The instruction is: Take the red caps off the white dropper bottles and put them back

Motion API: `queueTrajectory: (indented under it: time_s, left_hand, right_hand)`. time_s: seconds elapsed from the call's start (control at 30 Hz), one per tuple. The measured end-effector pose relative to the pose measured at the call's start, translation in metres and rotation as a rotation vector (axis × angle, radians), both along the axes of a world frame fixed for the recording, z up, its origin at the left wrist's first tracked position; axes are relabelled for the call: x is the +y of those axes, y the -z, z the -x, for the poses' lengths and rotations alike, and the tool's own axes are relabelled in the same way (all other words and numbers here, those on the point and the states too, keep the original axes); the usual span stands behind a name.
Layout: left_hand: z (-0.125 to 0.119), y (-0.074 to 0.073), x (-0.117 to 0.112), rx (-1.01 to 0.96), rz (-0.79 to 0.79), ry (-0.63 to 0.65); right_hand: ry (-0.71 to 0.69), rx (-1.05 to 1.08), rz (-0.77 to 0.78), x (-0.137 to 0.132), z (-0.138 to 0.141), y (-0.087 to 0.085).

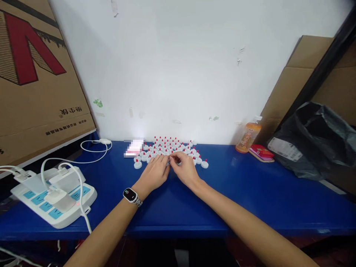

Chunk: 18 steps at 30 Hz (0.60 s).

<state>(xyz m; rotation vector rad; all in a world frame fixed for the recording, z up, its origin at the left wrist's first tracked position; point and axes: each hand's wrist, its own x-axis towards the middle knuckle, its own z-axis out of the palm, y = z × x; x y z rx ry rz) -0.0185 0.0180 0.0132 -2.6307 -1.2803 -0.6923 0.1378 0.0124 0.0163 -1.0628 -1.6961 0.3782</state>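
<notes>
Head view: two bare hands working close together over a blue desk (pixel 250 181), before a white wall (pixel 180 66).
Left hand (pixel 156 170): back of the hand upward, fingertips meeting those of the other hand; whether they are closed on anything cannot be told.
Right hand (pixel 185 168): fingers curled, thumb and forefinger drawn in toward the left hand's fingertips; any small piece between them is hidden.
White caps (pixel 167 150): a dense cluster with red tips, upright on the desk, just beyond both hands and spreading to either side.
Outlying caps: one near the left hand, on its left (pixel 138 165); another just right of the right hand (pixel 204 164).
Watch (pixel 130 195): on the wrist behind the left hand.
Pixelated patch (pixel 135 147): beyond the left hand and to its left, beside the caps; contents unreadable.
Power strip (pixel 59 222): well left of the left hand, with white chargers plugged in.
Orange bottle (pixel 248 137): well right of the right hand and beyond it, near a red packet (pixel 262 151).
Dark plastic bag (pixel 314 137): farther right of that hand.
</notes>
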Motion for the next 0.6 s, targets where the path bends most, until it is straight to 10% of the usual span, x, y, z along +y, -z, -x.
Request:
queueTrajectory:
  time_s: [0.27,0.6]
  left_hand:
    - [0.001,-0.002,-0.002,0.054,-0.041,-0.043]
    - [-0.001,-0.006,-0.006,0.046,-0.059,0.017]
  right_hand:
    - [0.041,-0.135,-0.125,-0.002,-0.003,0.003]
    - [-0.191,0.349,0.161,0.01,-0.007,0.009]
